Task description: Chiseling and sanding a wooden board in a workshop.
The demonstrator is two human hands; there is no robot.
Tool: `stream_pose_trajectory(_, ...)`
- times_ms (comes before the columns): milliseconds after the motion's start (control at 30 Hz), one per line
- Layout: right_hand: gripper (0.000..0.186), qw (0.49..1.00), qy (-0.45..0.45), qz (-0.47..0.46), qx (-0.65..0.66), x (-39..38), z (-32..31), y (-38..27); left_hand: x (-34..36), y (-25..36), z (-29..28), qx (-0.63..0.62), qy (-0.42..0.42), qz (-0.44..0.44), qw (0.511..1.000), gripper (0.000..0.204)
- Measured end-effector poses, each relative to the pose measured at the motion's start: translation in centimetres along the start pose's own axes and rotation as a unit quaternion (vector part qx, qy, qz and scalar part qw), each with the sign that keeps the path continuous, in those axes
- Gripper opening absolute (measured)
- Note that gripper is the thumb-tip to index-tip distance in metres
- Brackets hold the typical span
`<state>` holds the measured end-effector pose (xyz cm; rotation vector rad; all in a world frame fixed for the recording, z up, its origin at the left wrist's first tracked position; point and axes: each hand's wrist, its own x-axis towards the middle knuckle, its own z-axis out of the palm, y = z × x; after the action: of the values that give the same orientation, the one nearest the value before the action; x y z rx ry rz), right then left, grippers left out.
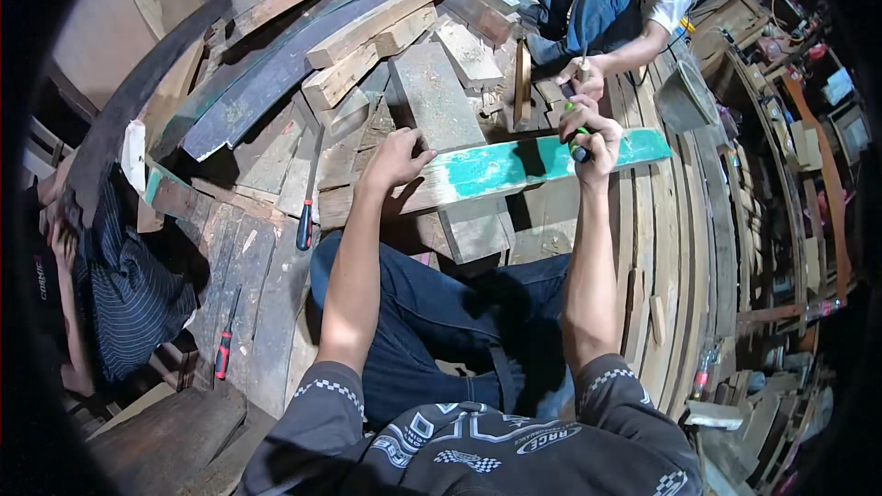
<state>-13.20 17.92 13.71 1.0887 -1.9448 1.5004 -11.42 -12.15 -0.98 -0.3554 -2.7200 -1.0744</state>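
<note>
Your right hand (600,135) is clamped on a green-and-black-handled tool (579,153) over the long, partly green-painted wooden board (491,171) lying before you; your left hand (395,162) touches its unpainted part, grip unclear. Probably stiff and fairly heavy, the board suits holding by both long edges.

Green-painted board (478,171): one. Green-handled tool (580,153): one. Red-handled tools (223,355): two. Pail (687,96): one.

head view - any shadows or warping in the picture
In the head view, a dark patch, probably a shadow, crosses the green-painted board beside the right hand; the head view also shows deep shadow over part of the jeans, black corners, and planks bowing near the rim.
</note>
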Motion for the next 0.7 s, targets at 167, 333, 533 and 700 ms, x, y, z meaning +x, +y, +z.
stream_pose_trajectory(167, 0.032, 0.989, 0.11, 0.067, -0.07, -0.2, 0.5, 0.1, -1.7, -1.3, -2.0, 0.013, -0.037, -0.051, 0.998, 0.031)
stream_pose_trajectory(333, 0.029, 0.981, 0.155, 0.083, -0.081, -8.7, -12.1, -1.2, 0.1, 1.4, 2.4, -0.025, -0.071, -0.008, 0.997, 0.034)
stream_pose_trajectory(533, 0.027, 0.896, 0.08, 0.394, -0.188, -22.6, -20.7, -1.2, -1.4, 0.0, 1.1, 0.023, -0.026, -0.047, 0.998, 0.041)
stream_pose_trajectory(700, 0.033, 0.779, 0.019, 0.522, -0.346, -29.3, -21.0, -6.7, -1.7, -0.9, 2.1, 0.049, -0.032, -0.047, 0.997, 0.043)
